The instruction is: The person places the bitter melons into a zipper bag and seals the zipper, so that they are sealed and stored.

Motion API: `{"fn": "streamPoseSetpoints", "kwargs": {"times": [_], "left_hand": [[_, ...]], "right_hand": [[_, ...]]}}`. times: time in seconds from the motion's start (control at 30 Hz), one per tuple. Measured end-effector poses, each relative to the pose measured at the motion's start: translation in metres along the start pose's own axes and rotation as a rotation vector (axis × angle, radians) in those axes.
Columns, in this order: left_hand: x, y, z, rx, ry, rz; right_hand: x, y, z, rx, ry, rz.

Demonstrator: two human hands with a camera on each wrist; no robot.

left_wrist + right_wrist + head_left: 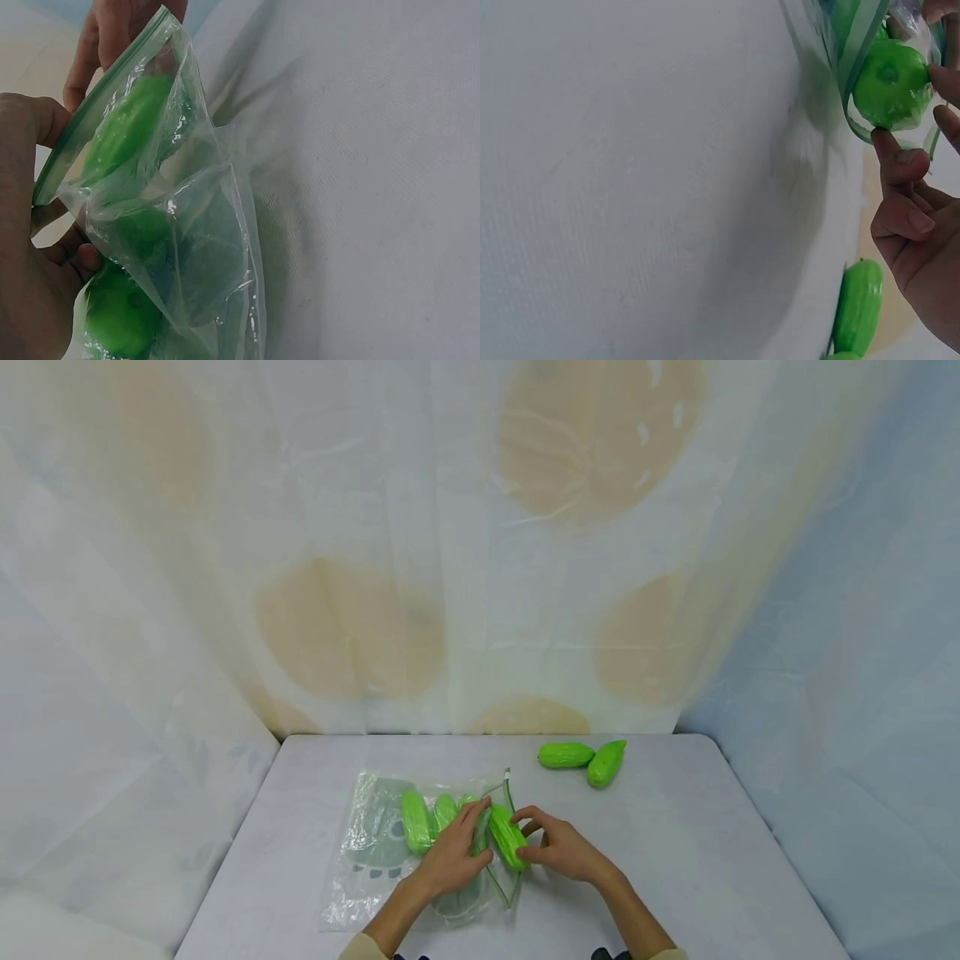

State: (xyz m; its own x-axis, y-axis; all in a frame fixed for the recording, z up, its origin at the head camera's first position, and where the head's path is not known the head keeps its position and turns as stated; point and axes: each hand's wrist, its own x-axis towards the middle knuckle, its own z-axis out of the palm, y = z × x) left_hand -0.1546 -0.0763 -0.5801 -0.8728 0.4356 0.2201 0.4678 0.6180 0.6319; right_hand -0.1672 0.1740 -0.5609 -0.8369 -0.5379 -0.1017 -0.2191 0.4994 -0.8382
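Note:
Inside a clear zip bag [341,893] with green edging lie several ridged green gourds [416,822], possibly bitter melons, lengthwise side by side. Another gourd [507,837] lies in the bag's mouth at its right side. My left hand [452,858] holds the bag by its opening, with fingers on the green zip edge [105,101]. From the right, my right hand [566,850] pinches the gourd in the mouth between thumb and fingers. In the right wrist view, one fingertip touches the rounded end of that gourd [889,84]; the other fingers are curled.
Two more gourds lie outside the bag near the table's back edge, one sideways [564,755] and one slanted [606,764]. The white table [675,860] is bordered by hanging sheets [465,527] at the back and sides.

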Motion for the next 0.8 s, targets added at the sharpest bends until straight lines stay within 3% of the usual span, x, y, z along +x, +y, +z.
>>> {"fn": "streamPoseSetpoints", "kwargs": {"times": [0.27,0.5,0.8], "left_hand": [[0.0009,-0.0006,-0.0002,0.007,-0.001,-0.001],[0.0009,-0.0005,-0.0013,0.015,-0.004,0.013],[0.0000,0.0009,-0.0011,0.003,-0.006,-0.004]], "right_hand": [[0.0021,-0.0030,0.0046,-0.017,-0.009,0.010],[0.0040,-0.0066,0.0063,-0.036,-0.007,-0.047],[0.0036,-0.0064,0.0063,-0.053,-0.015,-0.044]]}}
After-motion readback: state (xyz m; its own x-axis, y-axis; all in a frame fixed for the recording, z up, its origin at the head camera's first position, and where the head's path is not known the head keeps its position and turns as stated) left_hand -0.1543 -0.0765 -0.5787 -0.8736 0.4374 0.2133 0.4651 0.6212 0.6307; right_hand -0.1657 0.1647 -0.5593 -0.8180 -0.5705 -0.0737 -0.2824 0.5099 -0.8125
